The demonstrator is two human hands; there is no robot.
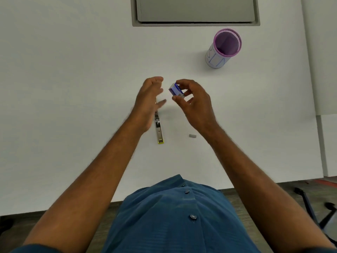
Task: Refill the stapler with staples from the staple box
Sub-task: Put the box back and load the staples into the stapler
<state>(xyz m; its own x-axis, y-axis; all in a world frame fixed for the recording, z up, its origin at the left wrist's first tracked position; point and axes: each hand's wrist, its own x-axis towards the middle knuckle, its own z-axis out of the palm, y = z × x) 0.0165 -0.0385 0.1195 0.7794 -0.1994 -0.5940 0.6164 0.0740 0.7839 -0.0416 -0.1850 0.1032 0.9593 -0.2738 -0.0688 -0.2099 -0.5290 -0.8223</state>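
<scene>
A small blue and white staple box (176,90) is held above the white table (73,88), pinched between the thumb and fingers of my right hand (195,105). My left hand (148,103) hovers just left of the box, blurred, fingers loose and holding nothing. Under my left hand lies the stapler (159,127), opened out flat on the table with its metal staple channel showing and a yellow end nearest me; its far half is hidden by the hand. A short grey strip of staples (192,136) lies on the table to the stapler's right.
A purple mesh pen cup (223,49) with a paper wrap stands at the back right. A grey recessed hatch (196,10) sits in the table at the far edge. The table's near edge runs by my blue shirt; a chair base (310,203) stands lower right.
</scene>
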